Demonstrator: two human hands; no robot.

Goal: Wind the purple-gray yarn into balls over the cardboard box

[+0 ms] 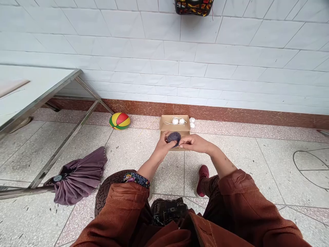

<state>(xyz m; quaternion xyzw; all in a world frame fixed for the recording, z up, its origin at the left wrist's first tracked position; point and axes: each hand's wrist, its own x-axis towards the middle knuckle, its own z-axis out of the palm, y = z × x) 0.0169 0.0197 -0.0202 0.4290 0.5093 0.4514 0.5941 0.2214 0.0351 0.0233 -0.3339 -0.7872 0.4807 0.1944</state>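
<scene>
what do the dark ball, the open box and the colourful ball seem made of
Dark ball: probably matte yarn, given its wound strands. Open box: likely matte cardboard, from its plain brown walls. Colourful ball: perhaps rubber or plastic; its smooth surface leaves that open.

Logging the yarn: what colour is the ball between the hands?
Dark greyish purple; the yarn ball shows best in the head view.

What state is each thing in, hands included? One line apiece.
Dark yarn ball: wound up, held
Left hand: curled around the dark yarn ball
Right hand: at that ball's edge, grip unclear
Box: open
White yarn balls: wound up
Umbrella: unfastened, loosely gathered
Toy ball: resting on the floor
</scene>
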